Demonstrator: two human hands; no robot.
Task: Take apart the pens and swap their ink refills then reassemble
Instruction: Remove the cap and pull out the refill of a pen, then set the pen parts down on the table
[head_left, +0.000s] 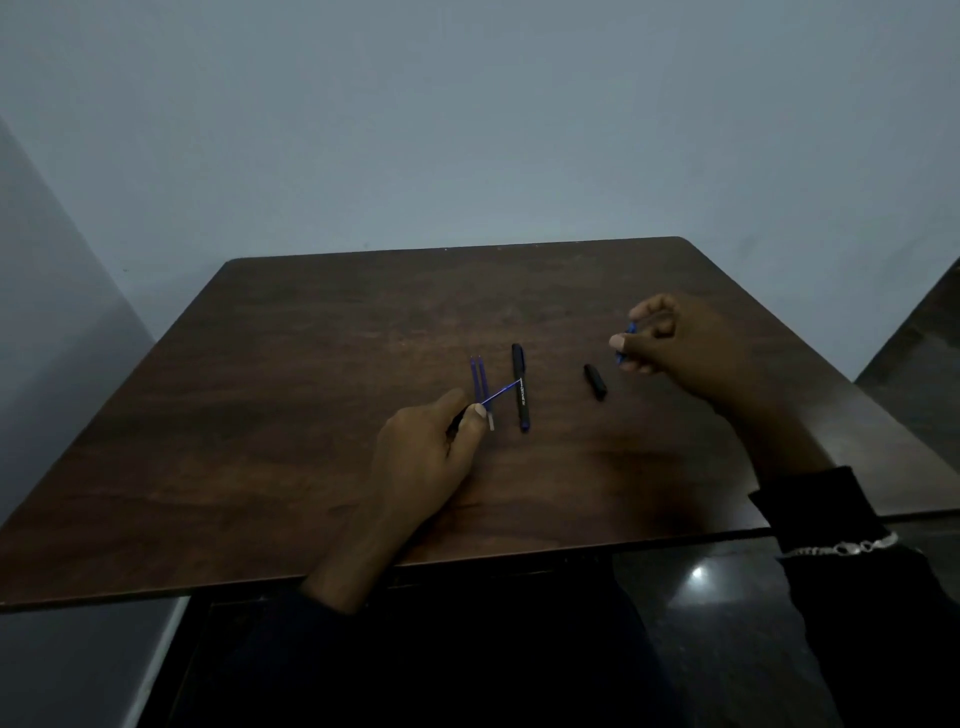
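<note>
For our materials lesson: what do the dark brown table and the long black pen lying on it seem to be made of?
Dark brown table: probably wood or wood-look laminate, with visible grain and a low sheen. Long black pen: likely plastic, smooth with printed white lettering; dim light leaves this uncertain.

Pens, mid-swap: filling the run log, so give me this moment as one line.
left hand: holds barrel, refill sticking out | right hand: pinches blue tip piece | table: black pen, black cap, two loose refills

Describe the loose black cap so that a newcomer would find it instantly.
On the dark wooden table, look just below the right hand. The black cap lies alone there, far shorter than the long black pen to its left.
</note>
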